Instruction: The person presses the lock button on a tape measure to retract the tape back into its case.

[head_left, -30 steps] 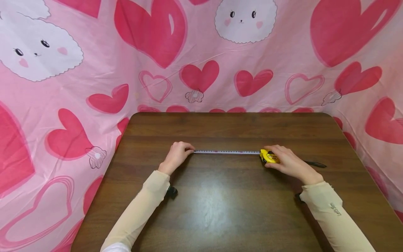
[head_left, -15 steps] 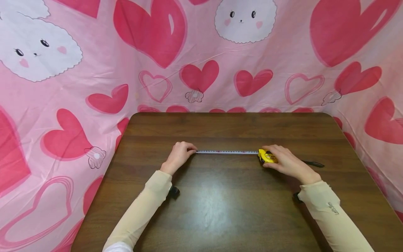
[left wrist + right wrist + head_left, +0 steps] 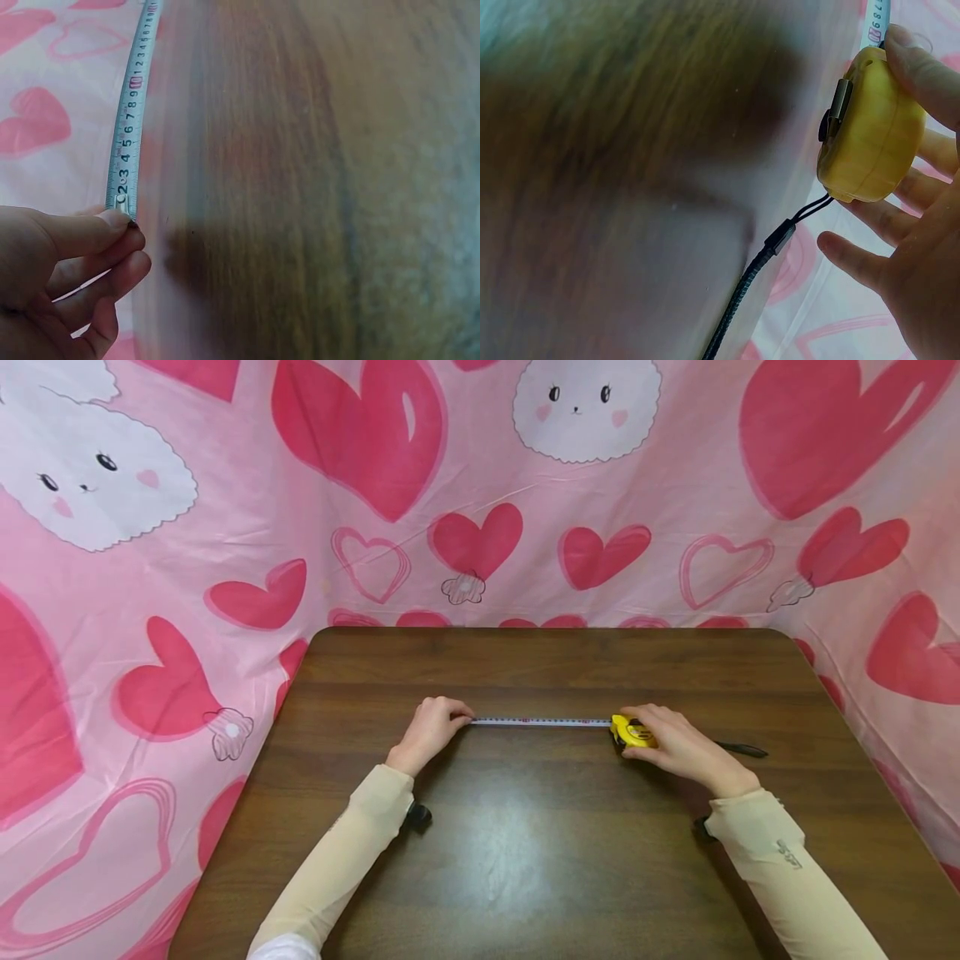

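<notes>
A yellow tape measure is in my right hand, thumb on one side and fingers on the other. Its pale blade stretches left, straight and level, to my left hand. In the left wrist view, thumb and forefinger pinch the blade's end, covering the tip; the printed numbers face the camera. The right wrist view shows the yellow case between thumb and fingers, with a black wrist strap hanging from its bottom.
Both hands are over a brown wooden table with rounded far corners. A pink curtain with hearts and white faces hangs behind it and along both sides. Dark wrist cameras sit under the beige sleeves.
The hands have come slightly closer together: the left shifted right, the right shifted left with the tape measure. The exposed blade between them is a little shorter.
</notes>
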The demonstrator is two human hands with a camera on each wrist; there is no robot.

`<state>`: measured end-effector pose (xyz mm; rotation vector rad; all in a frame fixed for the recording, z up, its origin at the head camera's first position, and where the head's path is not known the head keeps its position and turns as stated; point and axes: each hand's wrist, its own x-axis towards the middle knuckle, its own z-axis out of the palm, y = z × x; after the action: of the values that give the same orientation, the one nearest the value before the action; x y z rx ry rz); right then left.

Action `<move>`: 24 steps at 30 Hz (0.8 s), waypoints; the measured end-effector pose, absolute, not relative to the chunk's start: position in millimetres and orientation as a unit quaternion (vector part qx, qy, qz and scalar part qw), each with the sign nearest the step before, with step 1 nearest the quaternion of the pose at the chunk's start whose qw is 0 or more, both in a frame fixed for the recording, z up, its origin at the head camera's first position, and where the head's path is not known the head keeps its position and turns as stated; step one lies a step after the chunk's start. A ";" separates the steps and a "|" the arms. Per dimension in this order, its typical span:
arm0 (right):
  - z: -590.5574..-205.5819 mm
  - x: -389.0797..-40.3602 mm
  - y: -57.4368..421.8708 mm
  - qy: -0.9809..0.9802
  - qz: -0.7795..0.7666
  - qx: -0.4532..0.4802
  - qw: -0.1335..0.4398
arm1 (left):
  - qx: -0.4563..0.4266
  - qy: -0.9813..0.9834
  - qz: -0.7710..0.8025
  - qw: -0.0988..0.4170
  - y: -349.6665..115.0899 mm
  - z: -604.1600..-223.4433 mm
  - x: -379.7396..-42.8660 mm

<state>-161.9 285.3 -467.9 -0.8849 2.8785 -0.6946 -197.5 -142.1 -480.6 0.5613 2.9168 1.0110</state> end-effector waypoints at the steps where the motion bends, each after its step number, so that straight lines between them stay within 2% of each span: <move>1: -467.9 -162.0 285.0 0.931 -0.225 -0.285 0.028 | 0.178 0.930 0.323 0.003 -141.7 -480.8 -197.6; 9: -466.3 -163.6 280.4 0.932 -0.225 -0.282 0.043 | 0.175 0.931 0.320 0.004 -138.8 -480.5 -197.8; 24: -467.7 -164.9 270.3 0.930 -0.226 -0.289 0.030 | 0.186 0.927 0.325 -0.004 -131.7 -481.6 -199.2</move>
<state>-164.9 270.3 -467.7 -0.8908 2.8667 -0.6982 -199.2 -131.7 -481.6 0.5854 2.9204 1.0239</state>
